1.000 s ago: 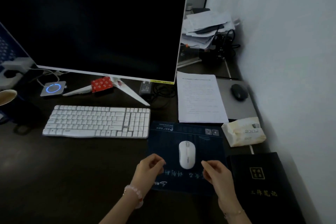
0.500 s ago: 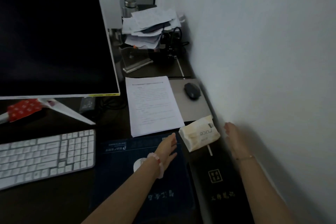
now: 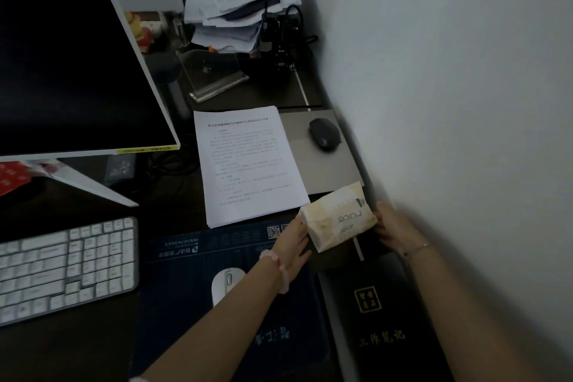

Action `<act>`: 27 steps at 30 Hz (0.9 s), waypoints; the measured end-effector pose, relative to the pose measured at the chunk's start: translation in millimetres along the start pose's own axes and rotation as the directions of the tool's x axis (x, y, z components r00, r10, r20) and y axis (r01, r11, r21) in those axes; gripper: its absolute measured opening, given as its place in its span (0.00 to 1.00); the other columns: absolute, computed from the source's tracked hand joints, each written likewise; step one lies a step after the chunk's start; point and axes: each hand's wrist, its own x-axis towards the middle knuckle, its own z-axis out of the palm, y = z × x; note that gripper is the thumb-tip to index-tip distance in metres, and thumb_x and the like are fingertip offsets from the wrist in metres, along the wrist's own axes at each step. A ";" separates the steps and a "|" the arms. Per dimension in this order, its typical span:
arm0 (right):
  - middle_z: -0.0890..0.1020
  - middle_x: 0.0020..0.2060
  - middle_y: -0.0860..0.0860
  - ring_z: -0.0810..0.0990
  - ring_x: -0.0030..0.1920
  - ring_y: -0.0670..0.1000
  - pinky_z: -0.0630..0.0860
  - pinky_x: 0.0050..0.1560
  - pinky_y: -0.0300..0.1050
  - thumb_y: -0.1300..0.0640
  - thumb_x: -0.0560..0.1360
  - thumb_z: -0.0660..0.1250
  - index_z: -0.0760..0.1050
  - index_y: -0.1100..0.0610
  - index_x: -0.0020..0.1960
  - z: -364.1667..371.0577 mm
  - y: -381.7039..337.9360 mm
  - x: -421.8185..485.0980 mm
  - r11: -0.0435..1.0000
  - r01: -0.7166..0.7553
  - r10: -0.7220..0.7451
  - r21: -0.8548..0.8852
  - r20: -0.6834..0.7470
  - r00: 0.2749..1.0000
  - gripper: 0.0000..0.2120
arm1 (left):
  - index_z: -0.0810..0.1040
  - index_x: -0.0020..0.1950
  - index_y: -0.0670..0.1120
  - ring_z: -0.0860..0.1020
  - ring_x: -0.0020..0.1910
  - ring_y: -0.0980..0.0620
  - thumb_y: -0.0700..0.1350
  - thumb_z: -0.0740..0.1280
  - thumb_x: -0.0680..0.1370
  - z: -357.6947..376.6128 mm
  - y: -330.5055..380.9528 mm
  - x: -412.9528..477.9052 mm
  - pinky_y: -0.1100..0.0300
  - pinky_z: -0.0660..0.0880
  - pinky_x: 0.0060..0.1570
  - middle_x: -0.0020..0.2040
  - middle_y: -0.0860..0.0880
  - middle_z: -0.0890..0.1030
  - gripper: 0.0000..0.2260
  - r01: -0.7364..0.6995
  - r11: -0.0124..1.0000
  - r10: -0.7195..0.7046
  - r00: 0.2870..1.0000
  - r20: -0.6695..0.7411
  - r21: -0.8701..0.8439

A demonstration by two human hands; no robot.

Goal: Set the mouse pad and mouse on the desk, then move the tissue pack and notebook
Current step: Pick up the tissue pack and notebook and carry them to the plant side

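A cream tissue pack lies tilted on the dark desk, just beyond a black notebook with gold lettering. My left hand presses flat against the pack's left end. My right hand touches its right end by the wall. Both hands clasp the pack between them. A dark blue mouse pad lies flat on the desk left of the notebook, and a white mouse rests on it, partly hidden by my left forearm.
A white keyboard sits at the left under a large monitor. A printed sheet and a grey pad with a black mouse lie beyond the pack. Stacked papers sit at the back. A wall bounds the right.
Both hands left the mouse pad and mouse, reached forward and right, and closed in on the two ends of the tissue pack. My view swung right.
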 end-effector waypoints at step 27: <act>0.80 0.48 0.59 0.78 0.49 0.55 0.74 0.52 0.46 0.58 0.78 0.57 0.75 0.58 0.43 -10.2 -6.9 -36.5 0.980 0.189 -0.189 0.066 -0.012 0.982 0.09 | 0.69 0.66 0.48 0.66 0.70 0.49 0.54 0.53 0.80 15.1 8.4 -30.4 0.52 0.61 0.68 0.69 0.47 0.70 0.18 -0.149 0.987 0.152 0.987 -0.048 0.066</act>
